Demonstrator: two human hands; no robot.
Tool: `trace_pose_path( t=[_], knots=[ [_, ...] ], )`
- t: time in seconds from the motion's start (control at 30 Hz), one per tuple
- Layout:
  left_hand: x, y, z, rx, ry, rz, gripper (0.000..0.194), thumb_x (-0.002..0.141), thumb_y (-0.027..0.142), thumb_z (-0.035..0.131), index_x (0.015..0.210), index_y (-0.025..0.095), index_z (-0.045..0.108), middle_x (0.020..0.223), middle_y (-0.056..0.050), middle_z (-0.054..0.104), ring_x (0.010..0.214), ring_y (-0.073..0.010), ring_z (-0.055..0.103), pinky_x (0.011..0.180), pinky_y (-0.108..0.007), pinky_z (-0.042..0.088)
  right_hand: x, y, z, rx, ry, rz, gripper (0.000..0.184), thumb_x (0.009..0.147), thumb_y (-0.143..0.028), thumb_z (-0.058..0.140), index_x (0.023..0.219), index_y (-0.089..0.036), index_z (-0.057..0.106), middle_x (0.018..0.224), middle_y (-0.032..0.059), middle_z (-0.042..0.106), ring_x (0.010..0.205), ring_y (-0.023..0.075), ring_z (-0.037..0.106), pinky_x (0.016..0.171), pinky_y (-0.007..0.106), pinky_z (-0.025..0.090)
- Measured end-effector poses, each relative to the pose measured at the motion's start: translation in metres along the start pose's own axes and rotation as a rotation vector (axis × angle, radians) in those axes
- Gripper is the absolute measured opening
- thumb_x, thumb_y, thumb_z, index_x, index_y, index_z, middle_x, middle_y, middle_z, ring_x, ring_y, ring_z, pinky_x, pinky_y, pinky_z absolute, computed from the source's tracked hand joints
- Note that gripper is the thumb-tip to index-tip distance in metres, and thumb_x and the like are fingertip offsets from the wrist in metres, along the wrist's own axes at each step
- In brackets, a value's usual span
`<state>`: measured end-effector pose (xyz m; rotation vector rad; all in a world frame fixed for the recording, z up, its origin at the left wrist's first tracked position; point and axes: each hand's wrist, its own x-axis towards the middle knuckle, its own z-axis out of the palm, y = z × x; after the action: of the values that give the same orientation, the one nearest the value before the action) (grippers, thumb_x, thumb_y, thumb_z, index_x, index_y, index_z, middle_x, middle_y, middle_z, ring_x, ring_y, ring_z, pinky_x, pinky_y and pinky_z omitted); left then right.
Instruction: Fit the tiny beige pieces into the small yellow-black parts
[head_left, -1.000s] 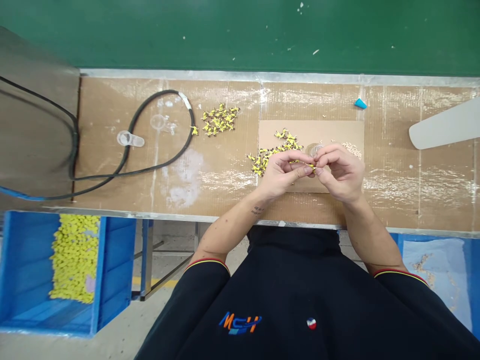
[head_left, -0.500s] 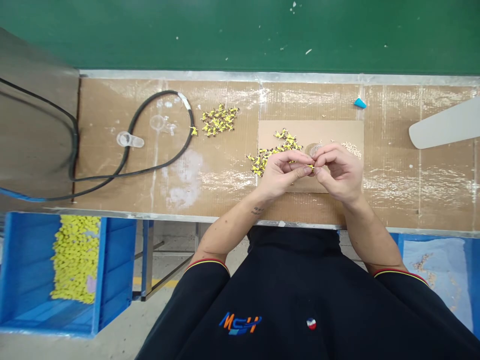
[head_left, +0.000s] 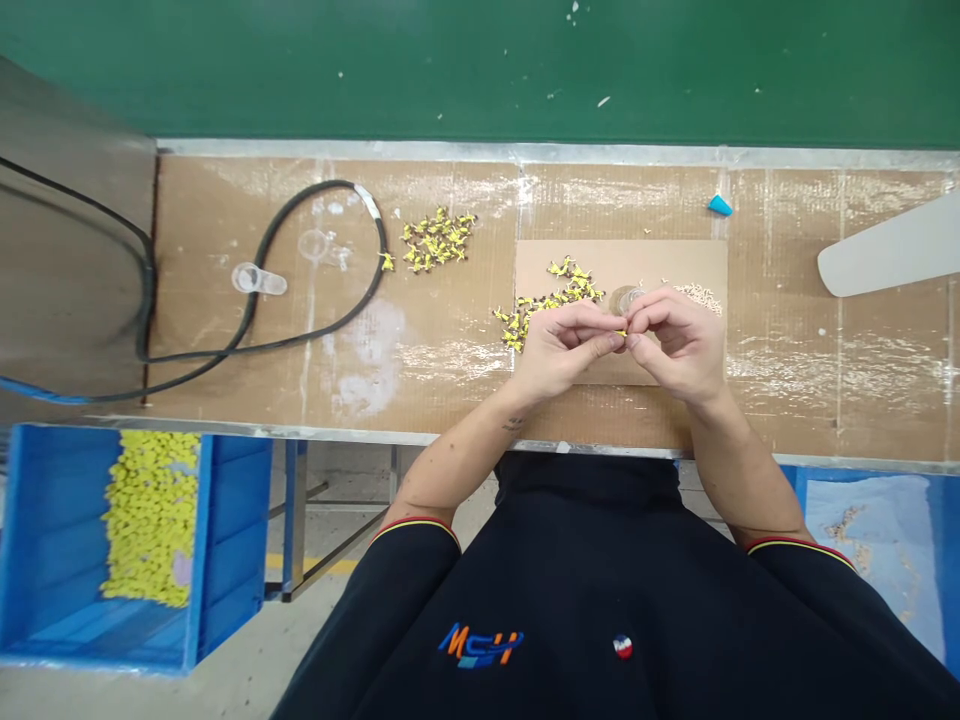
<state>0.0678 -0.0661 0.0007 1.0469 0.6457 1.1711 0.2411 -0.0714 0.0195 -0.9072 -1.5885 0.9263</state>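
My left hand (head_left: 562,348) pinches a small yellow figure (head_left: 621,333) between thumb and fingertips; most of it is hidden. Facing it, my right hand (head_left: 681,345) is closed too, its thumb and forefinger meeting right at the figure's end. Whatever those right fingertips hold is too small to make out. Beside my left hand spreads a pile of small yellow-and-dark figures (head_left: 519,325), partly on a cardboard sheet (head_left: 622,258). Just behind the fingertips stands a small clear round container (head_left: 624,298). Tiny pale pieces (head_left: 701,297) lie beyond my right hand.
A second group of yellow figures (head_left: 439,240) lies left of the sheet, near a looped black cable (head_left: 262,250). Clear plastic cups (head_left: 259,279) rest there. A blue cap (head_left: 719,205) and a white panel (head_left: 892,248) are right. Blue crate (head_left: 232,540) below holds yellow pieces.
Both hands stay together at nearly the same spot, with only slight fingertip movement. Slightly less of the yellow figure shows between them now.
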Motion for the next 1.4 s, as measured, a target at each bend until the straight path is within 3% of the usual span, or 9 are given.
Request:
trace_pose_path(
  t=[0.2, 0.33, 0.8, 0.93, 1.13, 1.4],
  knots=[
    [-0.0006, -0.0001, -0.0044, 0.263, 0.0, 0.26, 0.009, 0.086, 0.027, 0.084, 0.095, 0.03, 0.085, 0.08, 0.0, 0.076, 0.073, -0.0084, 0.07, 0.067, -0.022, 0.056, 0.0011, -0.0003, -0.0024, 0.029, -0.011, 0.082, 0.009, 0.08, -0.016, 0.074, 0.074, -0.024, 0.072, 0.08, 0.0016, 0.071, 0.073, 0.0155, 0.066, 0.061, 0.031, 0.055],
    [0.0004, 0.002, -0.0063, 0.367, -0.018, 0.352, 0.009, 0.088, 0.024, 0.082, 0.094, 0.03, 0.085, 0.078, 0.0, 0.078, 0.071, -0.0089, 0.071, 0.067, -0.022, 0.057, 0.0011, 0.0011, -0.0043, 0.079, -0.031, 0.136, 0.008, 0.079, -0.016, 0.075, 0.075, -0.023, 0.073, 0.081, 0.0018, 0.072, 0.073, 0.0145, 0.066, 0.059, 0.029, 0.054],
    [-0.0011, 0.0056, -0.0071, 0.525, -0.004, 0.354, 0.01, 0.087, 0.018, 0.078, 0.09, 0.025, 0.084, 0.077, -0.002, 0.08, 0.07, -0.0102, 0.073, 0.068, -0.023, 0.058, -0.0009, 0.0065, -0.0016, 0.098, -0.043, 0.237, 0.008, 0.078, -0.016, 0.075, 0.075, -0.022, 0.072, 0.082, 0.0015, 0.071, 0.075, 0.0136, 0.066, 0.061, 0.028, 0.054],
    [-0.0009, 0.0024, -0.0058, 0.365, 0.027, 0.228, 0.007, 0.086, 0.026, 0.083, 0.092, 0.024, 0.084, 0.079, -0.002, 0.078, 0.071, -0.0102, 0.073, 0.067, -0.022, 0.06, -0.0012, 0.0048, -0.0004, 0.072, -0.006, 0.204, 0.008, 0.081, -0.019, 0.076, 0.075, -0.023, 0.072, 0.081, 0.0016, 0.072, 0.076, 0.0147, 0.068, 0.062, 0.029, 0.056],
    [-0.0018, 0.0045, -0.0031, -0.008, 0.0, -0.073, 0.026, 0.077, 0.038, 0.091, 0.095, 0.021, 0.083, 0.092, -0.002, 0.077, 0.073, -0.0109, 0.076, 0.073, -0.026, 0.068, 0.0003, -0.0016, -0.0014, 0.099, 0.005, 0.156, 0.01, 0.086, -0.027, 0.077, 0.077, -0.024, 0.075, 0.08, 0.0017, 0.073, 0.075, 0.0158, 0.068, 0.065, 0.032, 0.058],
    [-0.0022, 0.0044, -0.0017, -0.16, -0.002, -0.169, 0.026, 0.076, 0.036, 0.093, 0.095, 0.022, 0.082, 0.093, 0.0, 0.079, 0.068, -0.0073, 0.075, 0.071, -0.02, 0.068, 0.0015, -0.0027, -0.0021, 0.14, -0.007, 0.13, 0.008, 0.087, -0.025, 0.077, 0.079, -0.025, 0.077, 0.08, 0.0015, 0.073, 0.073, 0.0149, 0.068, 0.065, 0.032, 0.057]
  ],
)
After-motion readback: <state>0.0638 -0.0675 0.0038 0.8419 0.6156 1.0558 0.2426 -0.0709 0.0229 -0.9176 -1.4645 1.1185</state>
